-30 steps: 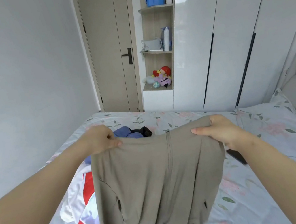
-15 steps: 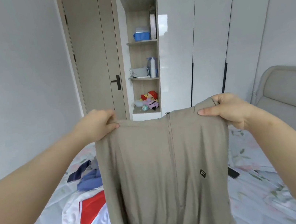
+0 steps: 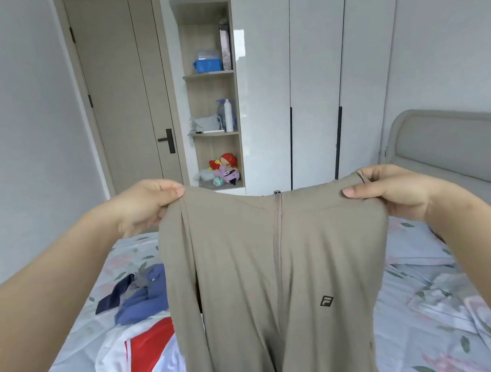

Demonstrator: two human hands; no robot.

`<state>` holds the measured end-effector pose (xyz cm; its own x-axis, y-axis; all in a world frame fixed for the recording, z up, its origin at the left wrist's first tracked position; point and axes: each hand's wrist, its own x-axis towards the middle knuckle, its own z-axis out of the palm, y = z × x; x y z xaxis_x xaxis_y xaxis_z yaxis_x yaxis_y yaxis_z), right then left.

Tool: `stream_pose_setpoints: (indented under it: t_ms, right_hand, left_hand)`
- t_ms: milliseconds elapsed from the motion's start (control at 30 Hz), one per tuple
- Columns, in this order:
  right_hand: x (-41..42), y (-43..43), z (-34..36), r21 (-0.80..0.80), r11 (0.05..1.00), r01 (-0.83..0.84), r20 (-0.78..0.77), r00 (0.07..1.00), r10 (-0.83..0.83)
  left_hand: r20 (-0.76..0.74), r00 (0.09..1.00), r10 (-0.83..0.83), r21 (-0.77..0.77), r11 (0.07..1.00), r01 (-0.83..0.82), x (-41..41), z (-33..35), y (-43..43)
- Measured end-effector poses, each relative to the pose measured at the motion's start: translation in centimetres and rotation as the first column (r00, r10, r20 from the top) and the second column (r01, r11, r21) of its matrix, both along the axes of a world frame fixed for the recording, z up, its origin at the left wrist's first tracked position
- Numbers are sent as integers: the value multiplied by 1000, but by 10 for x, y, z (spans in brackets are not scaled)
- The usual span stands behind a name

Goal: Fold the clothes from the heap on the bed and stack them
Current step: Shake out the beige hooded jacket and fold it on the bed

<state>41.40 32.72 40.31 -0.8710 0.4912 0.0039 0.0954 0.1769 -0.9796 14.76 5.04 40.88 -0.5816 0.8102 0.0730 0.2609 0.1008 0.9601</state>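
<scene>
Both arms raised. My left hand (image 3: 145, 208) pinches the top left corner of the taupe zip-front garment of soft fabric (image 3: 283, 275); fingers (image 3: 169, 194) curled over the edge. My right hand (image 3: 398, 191) pinches the top right corner the same way. The garment hangs spread flat between them above the floral-sheeted bed (image 3: 448, 314), zip down the middle, small logo facing me. Its lower end is out of view. The heap lies on the bed left of it: a crumpled blue garment (image 3: 141, 306) and a red-and-white garment (image 3: 148, 356).
</scene>
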Motion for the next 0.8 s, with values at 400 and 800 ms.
stream_pose_setpoints:
  t_ms: [400, 800]
  right_hand:
    - [34, -24, 11, -90, 981, -171, -287, 948, 139]
    - [63, -20, 3, -38, 993, 114, -268, 956, -120]
  left_hand:
    - [97, 920, -381, -463, 800, 380, 19, -22, -2]
    - [334, 915, -228, 112, 973, 202, 43, -38, 29]
